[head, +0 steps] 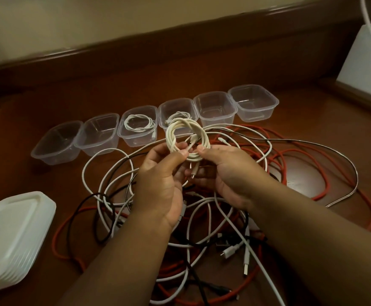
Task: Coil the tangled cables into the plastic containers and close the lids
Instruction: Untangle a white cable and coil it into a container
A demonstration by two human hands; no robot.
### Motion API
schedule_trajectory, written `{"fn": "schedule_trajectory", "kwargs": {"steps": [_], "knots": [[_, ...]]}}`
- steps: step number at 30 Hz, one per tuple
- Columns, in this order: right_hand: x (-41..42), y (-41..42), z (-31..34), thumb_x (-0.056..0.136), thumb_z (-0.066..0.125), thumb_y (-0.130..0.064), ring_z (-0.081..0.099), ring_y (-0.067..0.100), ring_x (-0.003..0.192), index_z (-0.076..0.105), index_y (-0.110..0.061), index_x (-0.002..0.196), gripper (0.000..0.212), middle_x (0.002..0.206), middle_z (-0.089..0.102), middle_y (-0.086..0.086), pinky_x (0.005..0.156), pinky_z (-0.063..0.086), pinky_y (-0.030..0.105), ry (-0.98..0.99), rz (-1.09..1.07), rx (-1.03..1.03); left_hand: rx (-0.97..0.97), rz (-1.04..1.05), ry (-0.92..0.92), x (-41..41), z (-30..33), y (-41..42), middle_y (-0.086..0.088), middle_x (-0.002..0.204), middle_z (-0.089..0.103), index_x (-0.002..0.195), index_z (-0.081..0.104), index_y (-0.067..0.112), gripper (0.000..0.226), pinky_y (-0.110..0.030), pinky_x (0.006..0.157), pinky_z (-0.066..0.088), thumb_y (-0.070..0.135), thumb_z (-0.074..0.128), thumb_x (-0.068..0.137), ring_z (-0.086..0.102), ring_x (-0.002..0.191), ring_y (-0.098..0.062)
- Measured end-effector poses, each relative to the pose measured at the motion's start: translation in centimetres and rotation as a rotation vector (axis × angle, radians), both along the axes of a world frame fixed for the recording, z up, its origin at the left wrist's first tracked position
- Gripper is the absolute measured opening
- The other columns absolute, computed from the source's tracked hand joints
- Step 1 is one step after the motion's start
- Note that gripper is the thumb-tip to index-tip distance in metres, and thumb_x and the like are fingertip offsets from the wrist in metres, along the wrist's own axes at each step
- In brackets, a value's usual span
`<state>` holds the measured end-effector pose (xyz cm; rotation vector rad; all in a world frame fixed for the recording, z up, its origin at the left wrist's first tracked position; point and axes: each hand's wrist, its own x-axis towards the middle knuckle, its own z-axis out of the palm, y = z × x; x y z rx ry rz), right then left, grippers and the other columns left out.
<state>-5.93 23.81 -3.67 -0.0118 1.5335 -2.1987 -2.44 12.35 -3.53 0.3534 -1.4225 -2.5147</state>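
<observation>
Both hands raised over the middle of the brown table (47, 182), working one cream cable coil (186, 138). Left hand (160, 173) pinches the coil's lower left arc between thumb and fingertips. Right hand (226, 171) curls around the lower right arc, thumb on top. A loose end with a plug (193, 173) hangs from the coil between the two palms.

Six clear plastic containers (215, 107) stand in a row along the far side of the table, lids off, each touching or just beside the next. Third container from the left (138, 127) holds a coiled white cable. Fourth container (175, 111) also holds a coiled cable, partly hidden behind the held coil. The other four show nothing inside.

Tangled pile of cables (202, 228) spreads under and around the forearms, reaching the near edge: white, black, orange-red (299, 155), plus one silver cable (354, 173) looping out toward the right edge. Several plug ends lie near the right forearm.

Stack of white lids (14, 235) sits at the near left corner, well apart from the containers.

White box (365, 56) at the far right corner.
</observation>
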Motion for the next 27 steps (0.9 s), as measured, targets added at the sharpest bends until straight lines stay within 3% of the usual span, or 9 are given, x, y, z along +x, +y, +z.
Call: {"fn": "schedule_trajectory", "kwargs": {"steps": [6,9,12,16,21,24,27], "knots": [[0.09,-0.13,-0.13,0.103,0.047,-0.022,0.069,0.022,0.074,0.066,-0.003,0.11,0.029,0.09,0.073,0.013,0.076,0.058,0.037,0.006,0.006,0.01,0.005,-0.046,-0.009,-0.05,-0.07,-0.11,-0.007,0.096,0.073,0.116,0.058,0.014,0.046,-0.024,0.064,0.053,-0.015,0.05,0.081,0.07,0.085,-0.018],[0.09,-0.15,-0.05,0.103,0.047,-0.021,0.071,0.028,0.083,0.067,-0.001,0.11,0.029,0.099,0.074,0.018,0.086,0.058,0.044,-0.011,0.005,-0.014,-0.021,-0.037,0.006,-0.16,-0.09,-0.14,-0.005,0.089,0.072,0.113,0.058,0.014,0.045,-0.026,0.065,0.052,-0.016,0.049,0.08,0.069,0.088,-0.019],[0.2,-0.33,0.1,0.103,0.045,-0.019,0.068,0.037,0.097,0.065,0.002,0.114,0.03,0.109,0.071,0.022,0.094,0.054,0.049,-0.052,0.005,-0.079,-0.002,-0.059,0.044,-0.16,-0.11,-0.06,-0.001,0.078,0.07,0.1,0.059,0.015,0.04,-0.024,0.057,0.052,-0.017,0.046,0.08,0.07,0.08,-0.017],[0.16,-0.19,0.18,0.104,0.042,-0.018,0.065,0.028,0.086,0.061,0.002,0.119,0.032,0.104,0.069,0.02,0.082,0.057,0.038,-0.137,0.041,-0.157,-0.009,-0.087,0.078,-0.33,-0.14,-0.15,0.0,0.072,0.065,0.1,0.057,0.012,0.039,-0.02,0.047,0.045,-0.018,0.044,0.079,0.066,0.071,-0.015],[-0.17,-0.07,-0.01,0.103,0.036,-0.025,0.058,0.017,0.063,0.059,0.001,0.127,0.043,0.095,0.063,0.014,0.067,0.049,0.029,-0.205,0.116,-0.19,-0.167,-0.151,0.132,-0.27,-0.38,0.0,0.002,0.075,0.065,0.114,0.053,0.013,0.046,-0.022,0.049,0.043,-0.014,0.052,0.075,0.065,0.075,-0.013],[-0.28,-0.05,-0.05,0.101,0.029,-0.026,0.051,0.016,0.056,0.058,0.003,0.127,0.048,0.085,0.061,0.011,0.066,0.042,0.03,-0.233,0.195,-0.263,-0.255,-0.177,0.167,-0.2,-0.39,0.02,0.001,0.077,0.065,0.115,0.05,0.011,0.053,-0.022,0.049,0.044,-0.005,0.055,0.065,0.062,0.071,-0.012],[-0.34,0.07,0.03,0.099,0.025,-0.028,0.044,0.017,0.057,0.062,-0.005,0.116,0.047,0.078,0.058,0.009,0.066,0.044,0.033,-0.251,0.267,-0.277,-0.295,-0.207,0.173,-0.11,-0.28,-0.1,-0.001,0.078,0.065,0.118,0.046,0.009,0.055,-0.024,0.045,0.044,-0.005,0.053,0.066,0.056,0.06,-0.016]]}}
